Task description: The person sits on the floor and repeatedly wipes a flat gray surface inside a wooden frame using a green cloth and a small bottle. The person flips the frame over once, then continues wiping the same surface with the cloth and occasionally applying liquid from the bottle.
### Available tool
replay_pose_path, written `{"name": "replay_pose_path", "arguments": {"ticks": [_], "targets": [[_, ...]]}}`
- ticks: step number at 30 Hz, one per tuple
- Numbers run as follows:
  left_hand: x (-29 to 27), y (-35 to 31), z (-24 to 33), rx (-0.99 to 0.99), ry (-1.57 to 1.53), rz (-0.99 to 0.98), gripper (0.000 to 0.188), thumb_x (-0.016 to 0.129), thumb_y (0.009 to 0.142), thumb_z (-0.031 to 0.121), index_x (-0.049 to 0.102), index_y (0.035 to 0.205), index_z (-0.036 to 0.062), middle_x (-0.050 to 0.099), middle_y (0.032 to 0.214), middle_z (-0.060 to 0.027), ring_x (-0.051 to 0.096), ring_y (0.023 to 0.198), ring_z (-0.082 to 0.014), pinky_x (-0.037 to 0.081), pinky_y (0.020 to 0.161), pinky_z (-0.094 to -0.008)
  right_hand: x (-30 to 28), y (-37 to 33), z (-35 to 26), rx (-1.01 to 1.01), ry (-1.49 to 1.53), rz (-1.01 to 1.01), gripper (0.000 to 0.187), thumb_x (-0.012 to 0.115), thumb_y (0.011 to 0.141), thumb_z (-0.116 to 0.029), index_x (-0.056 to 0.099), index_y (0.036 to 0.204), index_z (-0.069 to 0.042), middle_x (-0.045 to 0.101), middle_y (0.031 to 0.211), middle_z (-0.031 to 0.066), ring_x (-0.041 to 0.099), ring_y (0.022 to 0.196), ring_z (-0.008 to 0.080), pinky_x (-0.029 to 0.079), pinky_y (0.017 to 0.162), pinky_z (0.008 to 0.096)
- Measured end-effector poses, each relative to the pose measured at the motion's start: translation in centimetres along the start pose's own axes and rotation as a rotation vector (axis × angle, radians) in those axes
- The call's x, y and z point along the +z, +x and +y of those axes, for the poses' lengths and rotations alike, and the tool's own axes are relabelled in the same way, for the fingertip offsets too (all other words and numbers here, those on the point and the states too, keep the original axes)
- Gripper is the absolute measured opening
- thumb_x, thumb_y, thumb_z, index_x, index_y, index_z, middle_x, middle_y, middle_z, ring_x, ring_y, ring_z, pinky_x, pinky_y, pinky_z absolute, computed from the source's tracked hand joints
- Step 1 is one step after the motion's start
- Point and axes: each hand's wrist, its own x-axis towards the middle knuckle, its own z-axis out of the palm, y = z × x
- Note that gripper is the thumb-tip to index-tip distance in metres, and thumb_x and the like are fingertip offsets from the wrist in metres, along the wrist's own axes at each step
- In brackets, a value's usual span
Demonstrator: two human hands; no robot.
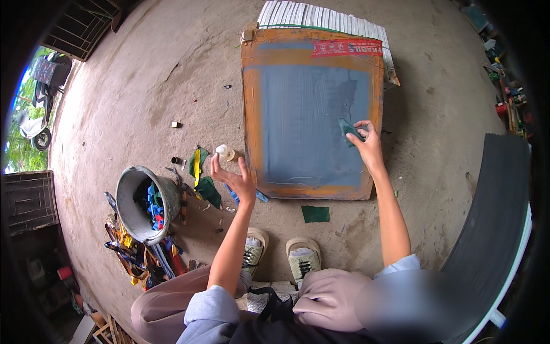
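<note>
Right grip [369, 141] pinching green piece [346, 129] — over grey-brown board [303, 114], left grip [237, 181] spread — near bottle [222, 150]

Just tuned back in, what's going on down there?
A person's right hand pinches a green scrap over a large, grey-smeared cardboard piece; whether the scrap touches it is unclear. The left hand is spread near a small white-capped bottle, contact unclear. A grey bucket of coloured scraps stands to the left.

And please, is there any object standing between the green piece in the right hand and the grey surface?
Nothing visible stands between them: the right hand holds the green piece over the grey surface. Whether they touch, I cannot tell.
</note>
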Motion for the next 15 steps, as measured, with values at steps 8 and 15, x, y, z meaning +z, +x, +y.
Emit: {"name": "replay_pose_path", "arguments": {"ticks": [8, 15], "targets": [[1.1, -1.9, 2.0, 0.027, -0.085, -0.15, 0.062, 0.066, 0.085, 0.016, 0.033, 0.136, 0.0008, 0.033, 0.133, -0.0197, 0.029, 0.128, -0.0343, 0.022, 0.109, -0.0455, -0.2, -1.3, -0.9, -0.211, -0.552, 0.134, 0.042, 0.07, 0.081, -0.002, 0.051, 0.118, -0.009, 0.063, 0.094, 0.0085, 0.063, 0.084, 0.0212, 0.051, 0.074, 0.0336], [1.2, -1.9, 2.1, 0.106, -0.106, -0.208, 0.061, 0.066, 0.086, 0.018, 0.035, 0.135, 0.0022, 0.035, 0.132, -0.0185, 0.028, 0.129, -0.0333, 0.021, 0.109, -0.0467, 0.3, -2.6, -3.6, -0.34, -0.473, 0.282, 0.036, 0.064, 0.082, 0.002, 0.055, 0.116, -0.008, 0.059, 0.099, 0.0112, 0.061, 0.092, 0.0253, 0.05, 0.081, 0.0381]]}}
